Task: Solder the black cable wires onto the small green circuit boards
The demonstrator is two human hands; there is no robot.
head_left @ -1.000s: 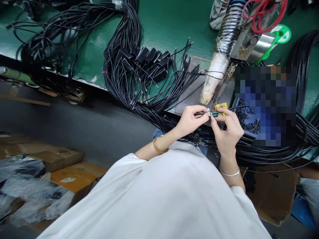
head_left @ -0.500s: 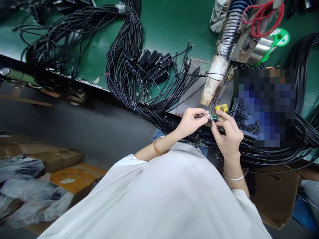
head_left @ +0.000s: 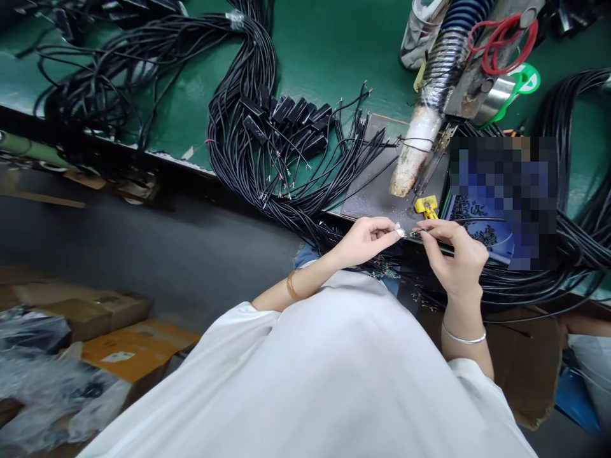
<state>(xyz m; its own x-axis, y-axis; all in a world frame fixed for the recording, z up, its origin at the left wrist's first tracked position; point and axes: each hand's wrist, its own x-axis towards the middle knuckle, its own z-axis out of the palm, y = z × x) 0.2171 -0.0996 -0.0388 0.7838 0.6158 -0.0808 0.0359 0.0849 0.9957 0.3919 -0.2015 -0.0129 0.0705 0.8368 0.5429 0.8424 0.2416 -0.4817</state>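
Note:
My left hand (head_left: 368, 242) is closed in a pinch, with white coverings on its fingertips. Whatever lies between those fingertips is too small to make out. Just to its right, my right hand (head_left: 456, 256) pinches a black cable (head_left: 484, 220) near its end, and the rest of it runs off to the right. Thin coloured wire ends (head_left: 414, 233) show in the small gap between both hands. Behind the fingers lies a yellow clip-like tool (head_left: 426, 205) at the edge of a grey-brown board (head_left: 367, 191).
A taped hose (head_left: 414, 149) points down at the board, beside a metal stand with a solder spool (head_left: 496, 98). Bundled black cables (head_left: 229, 127) with black housings (head_left: 296, 114) cover the left bench. A blue tray (head_left: 491, 245) of small dark parts is at right, partly pixelated.
My right hand has shifted right, and the gap to my left hand has widened slightly. The small green circuit board seen between the fingers no longer shows. The view has shifted a little.

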